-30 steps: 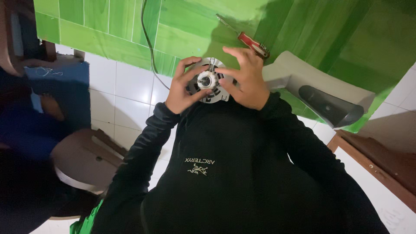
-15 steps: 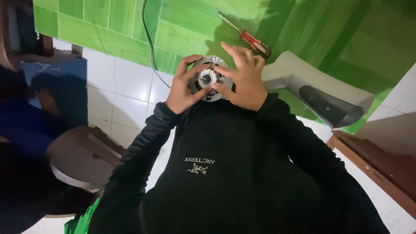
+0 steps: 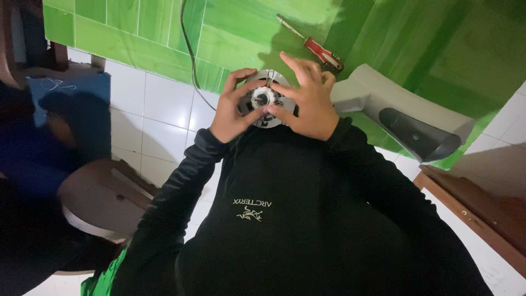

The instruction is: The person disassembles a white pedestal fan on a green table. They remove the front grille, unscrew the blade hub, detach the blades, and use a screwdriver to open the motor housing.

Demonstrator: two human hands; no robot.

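A round silver motor with a white toothed hub at its middle sits in front of my chest, over the green floor. My left hand grips the motor's left rim, thumb and forefinger reaching to the hub. My right hand covers its right side, with fingertips pinching the hub. My black sleeves and sweater fill the lower part of the view.
A red-handled screwdriver lies on the green floor just beyond my right hand. A grey plastic housing lies to the right and a black cable runs off to the upper left. A person in blue and a round wooden piece are at left.
My fingers have shifted a little around the white hub, the right fingertips closing in on it. The motor stays between both hands.
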